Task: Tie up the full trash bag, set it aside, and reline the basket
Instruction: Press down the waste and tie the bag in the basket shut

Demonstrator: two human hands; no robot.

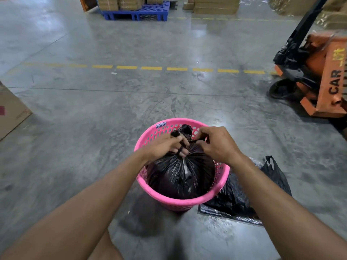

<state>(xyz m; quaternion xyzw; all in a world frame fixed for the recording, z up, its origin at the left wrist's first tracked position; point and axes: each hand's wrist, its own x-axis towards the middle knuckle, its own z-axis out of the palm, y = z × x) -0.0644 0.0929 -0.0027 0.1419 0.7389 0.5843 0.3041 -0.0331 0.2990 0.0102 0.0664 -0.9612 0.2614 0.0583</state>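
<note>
A pink perforated basket [183, 202] stands on the concrete floor in front of me. Inside it sits a full black trash bag [178, 177], its mouth gathered to a twisted neck at the top. My left hand [165, 146] grips one black handle strip, which loops around its fingers. My right hand [216, 144] pinches the other strip just right of the neck. Both hands sit directly above the basket. An empty black bag [242, 196] lies flat on the floor, touching the basket's right side.
An orange pallet jack [317, 76] stands at the right. A cardboard box [11, 111] sits at the left edge. A blue pallet [137, 13] with stacked cartons is far ahead, beyond a dashed yellow floor line [150, 68].
</note>
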